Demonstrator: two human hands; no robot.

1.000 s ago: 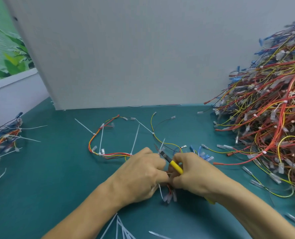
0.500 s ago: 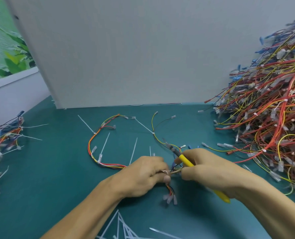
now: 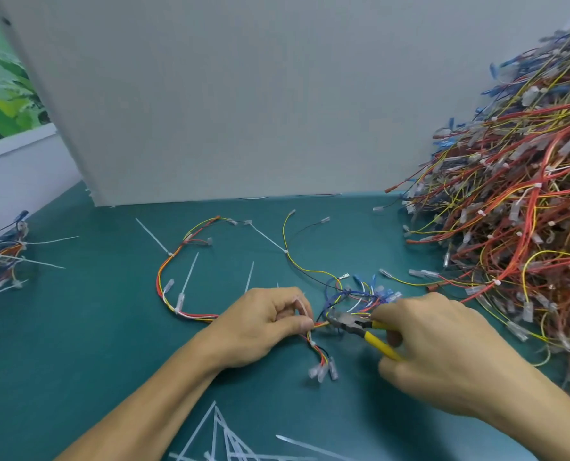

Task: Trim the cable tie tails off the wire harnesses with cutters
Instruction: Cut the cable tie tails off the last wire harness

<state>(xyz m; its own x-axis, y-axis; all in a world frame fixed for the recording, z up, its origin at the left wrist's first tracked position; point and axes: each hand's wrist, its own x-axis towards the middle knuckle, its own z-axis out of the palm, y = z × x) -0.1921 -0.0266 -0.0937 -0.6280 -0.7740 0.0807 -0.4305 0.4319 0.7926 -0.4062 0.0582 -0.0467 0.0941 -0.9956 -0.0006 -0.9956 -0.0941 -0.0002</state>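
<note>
While the wire harness (image 3: 321, 325) lies at frame centre on the green table (image 3: 77, 344), the left hand (image 3: 263, 324) pinches its bundle and the right hand (image 3: 443, 354) grips the yellow-handled cutters (image 3: 351, 324), jaws at the wires.

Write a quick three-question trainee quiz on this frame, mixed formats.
1. True or false: the right hand holds the yellow-handled cutters.
2. Where on the table is the big harness pile? A: left side; B: right side; C: near edge.
3. Fill in: the left hand pinches the ___ just beside the cutter head.
Key: 1 true; 2 B; 3 wire harness.
</note>
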